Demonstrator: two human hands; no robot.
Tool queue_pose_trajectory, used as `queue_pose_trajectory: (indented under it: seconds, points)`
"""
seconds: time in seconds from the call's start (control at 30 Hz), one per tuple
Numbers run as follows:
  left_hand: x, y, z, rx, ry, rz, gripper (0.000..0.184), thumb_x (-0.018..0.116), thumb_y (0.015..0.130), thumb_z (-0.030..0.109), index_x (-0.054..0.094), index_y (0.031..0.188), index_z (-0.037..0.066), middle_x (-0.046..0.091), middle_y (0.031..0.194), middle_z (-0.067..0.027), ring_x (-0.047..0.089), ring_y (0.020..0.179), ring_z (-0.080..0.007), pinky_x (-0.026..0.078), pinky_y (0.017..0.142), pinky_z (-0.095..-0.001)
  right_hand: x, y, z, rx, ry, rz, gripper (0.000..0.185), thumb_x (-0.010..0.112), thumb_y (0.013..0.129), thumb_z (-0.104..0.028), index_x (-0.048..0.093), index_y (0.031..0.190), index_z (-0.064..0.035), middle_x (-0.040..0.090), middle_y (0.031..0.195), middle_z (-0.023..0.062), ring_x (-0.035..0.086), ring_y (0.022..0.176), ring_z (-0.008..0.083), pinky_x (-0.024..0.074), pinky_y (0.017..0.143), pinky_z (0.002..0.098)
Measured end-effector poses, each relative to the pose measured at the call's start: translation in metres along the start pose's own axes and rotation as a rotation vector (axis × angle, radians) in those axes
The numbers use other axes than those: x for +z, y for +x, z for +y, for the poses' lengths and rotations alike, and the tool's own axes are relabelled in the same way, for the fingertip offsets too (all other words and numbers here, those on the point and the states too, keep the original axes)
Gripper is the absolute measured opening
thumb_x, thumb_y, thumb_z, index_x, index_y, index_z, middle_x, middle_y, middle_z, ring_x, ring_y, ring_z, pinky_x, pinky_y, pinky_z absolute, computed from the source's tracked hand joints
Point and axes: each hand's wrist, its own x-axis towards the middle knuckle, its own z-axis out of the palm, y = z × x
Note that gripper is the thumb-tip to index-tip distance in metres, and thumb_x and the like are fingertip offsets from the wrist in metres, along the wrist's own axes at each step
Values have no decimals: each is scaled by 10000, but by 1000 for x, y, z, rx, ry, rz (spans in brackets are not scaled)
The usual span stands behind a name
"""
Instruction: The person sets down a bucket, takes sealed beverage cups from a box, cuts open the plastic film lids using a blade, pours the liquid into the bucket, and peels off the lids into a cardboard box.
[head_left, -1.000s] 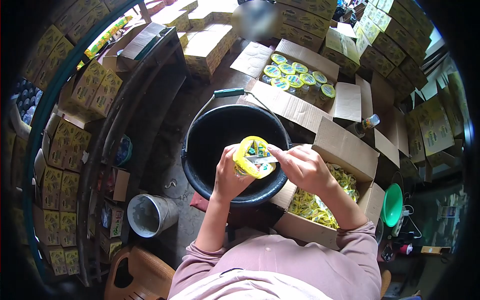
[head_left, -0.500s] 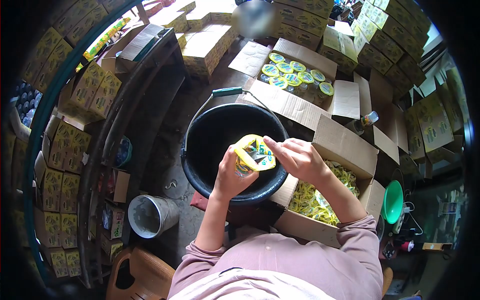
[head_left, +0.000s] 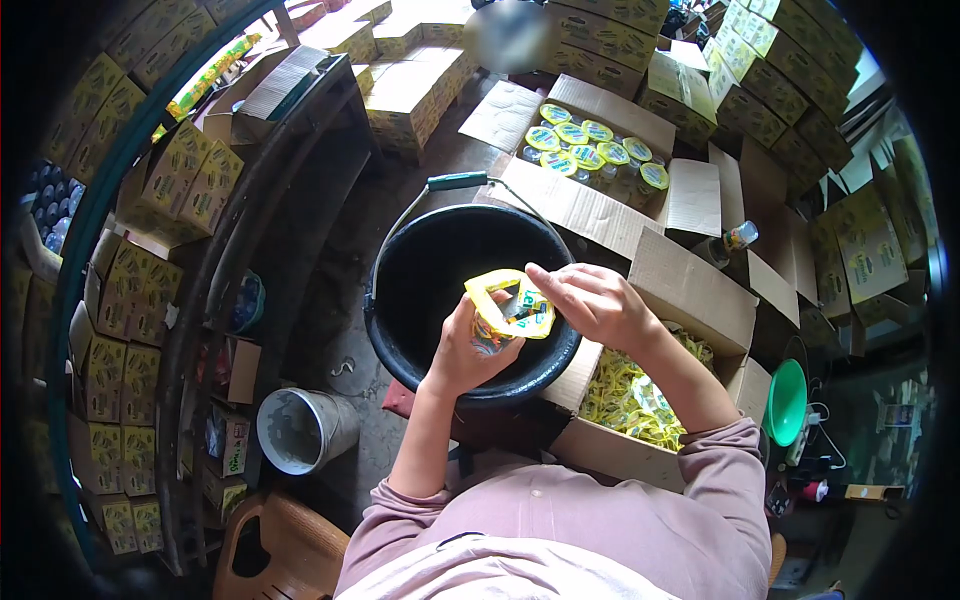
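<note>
My left hand [head_left: 462, 352] is wrapped around a plastic cup [head_left: 486, 346] and holds it over the black bucket [head_left: 385, 345]. The cup's yellow printed film lid [head_left: 541, 318] has a ragged opening in its middle, with a bright yellow rim around it. My right hand [head_left: 602, 312] is closed in a pinch at the lid's right edge; its fingertips partly hide the grip. Below my right forearm, an open carton [head_left: 625, 450] holds a heap of yellow film scraps [head_left: 622, 405].
Another open carton [head_left: 580, 200] ahead holds several cups with yellow lids [head_left: 585, 155]. A bottle [head_left: 740, 236] lies to its right. A grey-white pail [head_left: 306, 430] stands on the floor at left, by a dark shelf [head_left: 215, 300]. A green bowl [head_left: 786, 402] is at right; stacked cartons [head_left: 605, 40] surround the area.
The opening in the film looks wider and its yellow rim stands further out. My right hand has shifted slightly. More of the scrap heap shows beside my right forearm.
</note>
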Motion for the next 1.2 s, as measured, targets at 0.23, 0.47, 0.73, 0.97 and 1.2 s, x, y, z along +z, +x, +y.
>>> queue_pose_trajectory:
  seconds: [0.23,0.47,0.73,0.97,1.2]
  points:
    - [0,-1,1,-58,-254,-75,552,707,644,59,443,1122,-20,581,967,-100,583,871,-154,470,761,-270,-2,7,-1,-31,-9,50,490,614,690,-30,496,1159,45,596,742,54,614,666,175,536,655,303]
    - [-5,-7,8,-246,-644,-251,541,661,666,16,417,1149,-8,566,985,-91,583,848,-138,459,793,-258,1,10,0,-128,-71,114,511,601,690,-72,487,1171,59,596,736,30,602,675,120,521,670,256]
    - [-22,-11,8,-492,-1093,-464,585,678,640,85,401,1148,-6,539,938,-108,598,797,-189,514,675,-313,9,19,-4,-117,12,203,524,605,676,-74,491,1173,46,599,752,31,602,682,126,526,675,261]
    - [-20,-2,3,-313,-702,-176,719,672,638,81,319,1255,-29,493,1141,-107,504,1031,-162,397,907,-291,3,12,2,-45,-89,97,569,588,674,-79,459,1220,17,579,695,10,602,666,117,516,665,248]
    - [-6,10,26,-33,-90,-100,624,702,620,92,400,1155,-15,576,983,-99,577,885,-154,459,793,-281,-1,5,2,-14,-183,28,608,592,671,-73,429,1254,-3,562,673,-4,591,640,101,511,640,234]
